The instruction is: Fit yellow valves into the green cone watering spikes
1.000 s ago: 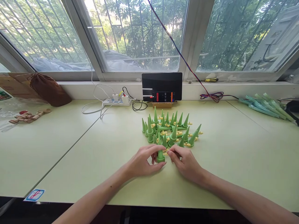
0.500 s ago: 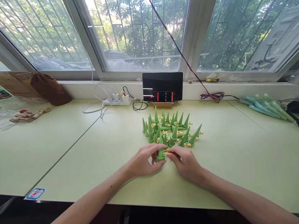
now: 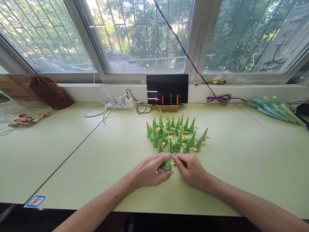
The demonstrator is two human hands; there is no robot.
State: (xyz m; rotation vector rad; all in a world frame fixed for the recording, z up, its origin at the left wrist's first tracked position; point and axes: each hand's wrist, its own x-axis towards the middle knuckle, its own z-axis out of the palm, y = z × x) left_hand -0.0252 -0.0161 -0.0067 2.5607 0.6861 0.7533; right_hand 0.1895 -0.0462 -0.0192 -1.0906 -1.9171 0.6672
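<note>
My left hand (image 3: 153, 167) is closed round a green plastic cone (image 3: 168, 161) with a wide collar, which stands near upright just above the table. Its thumb is at the collar and its forefinger reaches across the upper part. Against the cone's right side, a small pale-yellow piece (image 3: 172, 163) juts out. The fingertips of my right hand (image 3: 190, 167) are pinched together at this yellow piece, and they partly hide it. Directly beyond both hands is a cluster of similar green cones (image 3: 179, 139), several upright and some lying down, many with yellow pieces at their sides.
Behind the cones, a phone (image 3: 169, 100) leans against a dark tablet (image 3: 167, 82). A power strip (image 3: 120, 104) with cables lies left of them. Wooden pieces (image 3: 29, 120) and a brown pouch (image 3: 50, 91) are far left. Plastic-wrapped green items (image 3: 275, 111) lie far right.
The held cone has shifted slightly right and towards me, along with my left hand. My right fingertips have closed more tightly beside it.
</note>
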